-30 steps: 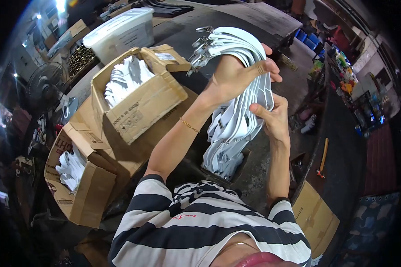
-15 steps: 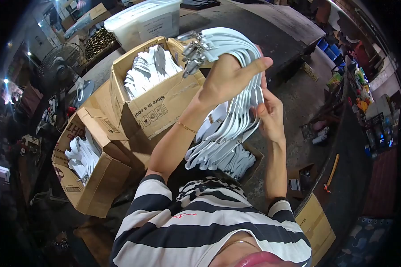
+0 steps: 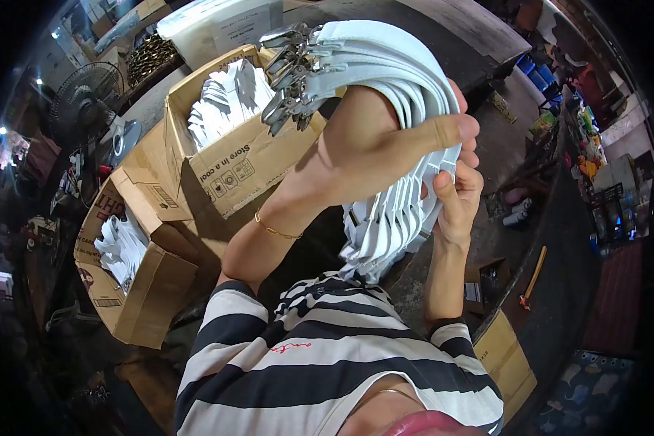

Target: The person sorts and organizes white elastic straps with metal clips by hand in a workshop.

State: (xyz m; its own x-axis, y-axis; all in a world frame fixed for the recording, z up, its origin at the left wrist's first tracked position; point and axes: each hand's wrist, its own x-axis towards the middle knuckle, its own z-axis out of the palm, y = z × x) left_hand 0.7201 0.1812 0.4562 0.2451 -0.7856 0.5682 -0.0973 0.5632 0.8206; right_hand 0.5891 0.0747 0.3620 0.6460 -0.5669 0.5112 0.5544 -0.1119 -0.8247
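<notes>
A thick bundle of white straps (image 3: 396,69) with metal clips (image 3: 291,76) at one end arches over my left hand (image 3: 407,142). The clips hang to the left of that wrist. My left thumb lies across the front of the bundle, and the fingers curl behind it, partly hidden. Lower down, my right hand (image 3: 458,200) pinches the bundle's right edge between thumb and fingers. Below the hands the straps hang in overlapping rows, their lower ends just above my striped shirt.
An open cardboard box (image 3: 258,171) of white straps stands to the left, with a second box (image 3: 156,291) of straps nearer me. Behind are a translucent plastic bin (image 3: 221,33), a fan (image 3: 87,98) and a dark table (image 3: 327,36). A hammer-like tool (image 3: 535,280) lies at right.
Both hands have shifted slightly right, and the strap bundle has come closer to the camera. The clips hang lower and more spread. The loose lower ends have swung right and inward.
</notes>
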